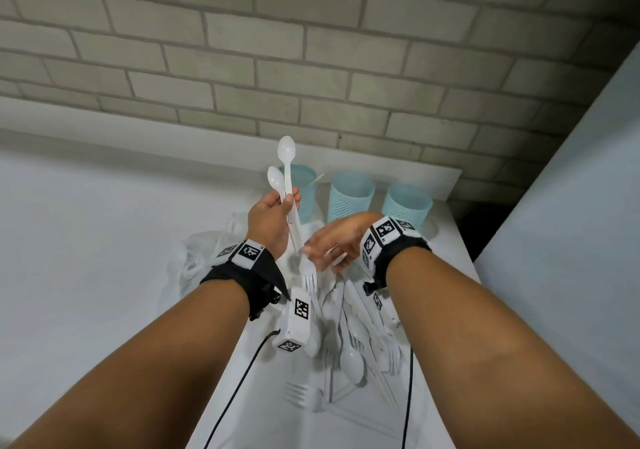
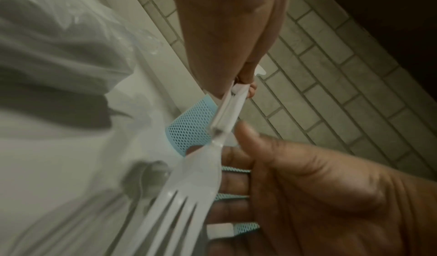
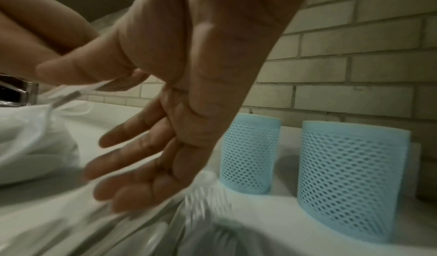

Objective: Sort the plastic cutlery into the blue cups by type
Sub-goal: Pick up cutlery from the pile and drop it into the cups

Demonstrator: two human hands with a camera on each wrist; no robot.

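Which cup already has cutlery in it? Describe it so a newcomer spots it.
Three blue mesh cups stand in a row below the brick wall. Take the left cup, partly hidden behind the left hand and its spoons. It alone has a white tip poking over its rim.

Head view: high, looks forward and down over both forearms to white counter, brick wall behind. Left wrist view: very close, looks along left hand toward wall, rolled sideways. Right wrist view: low, close over counter, looks along right hand toward wall. All three share blue cups, right hand, wall.
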